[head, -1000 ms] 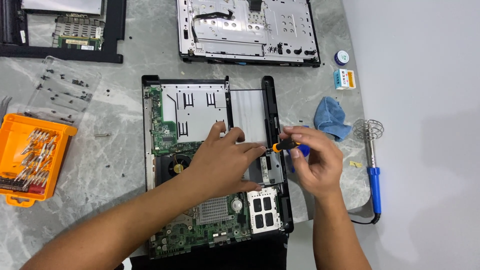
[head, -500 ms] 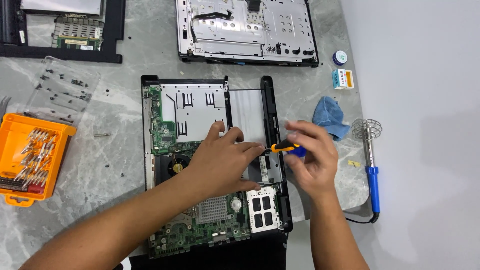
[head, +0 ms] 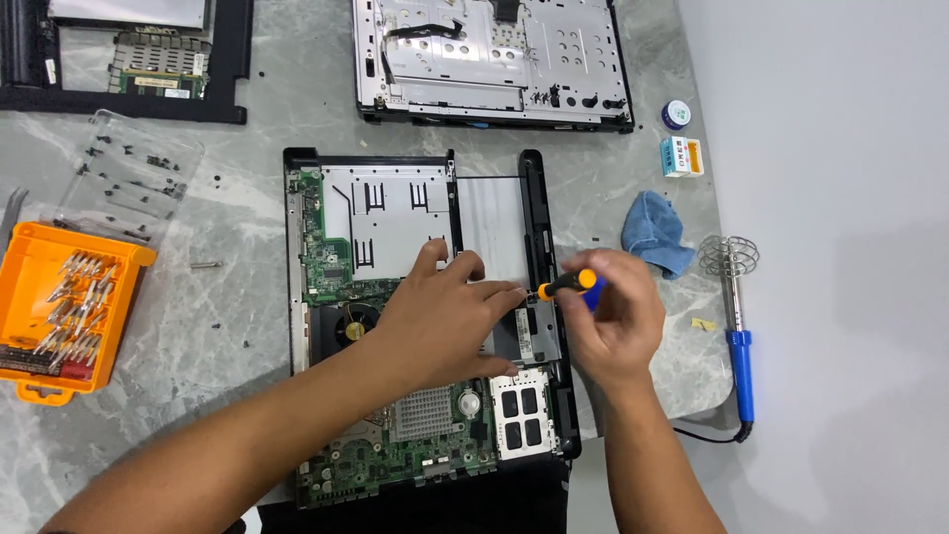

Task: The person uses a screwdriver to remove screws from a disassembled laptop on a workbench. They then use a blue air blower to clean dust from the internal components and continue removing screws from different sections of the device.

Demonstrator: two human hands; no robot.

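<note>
An opened laptop base [head: 301, 257] lies on the marble table, its green circuit board, fan and metal shield exposed. My left hand [head: 435, 321] rests flat on the middle of the board, fingertips spread toward the right rim. My right hand [head: 608, 321] grips a small screwdriver [head: 565, 285] with an orange and black handle, held nearly level with its tip at the black right edge of the base, close to my left fingertips.
An orange bit case [head: 61, 307] and its clear lid [head: 129, 178] with loose screws sit at the left. Other laptop shells [head: 489, 64] [head: 124, 59] lie at the back. A blue cloth [head: 652, 229], a soldering iron [head: 736, 336] on its coil stand and small tins are at the right table edge.
My right hand with the screwdriver has shifted slightly, turning the handle near the right rim. My left hand stays on the board.
</note>
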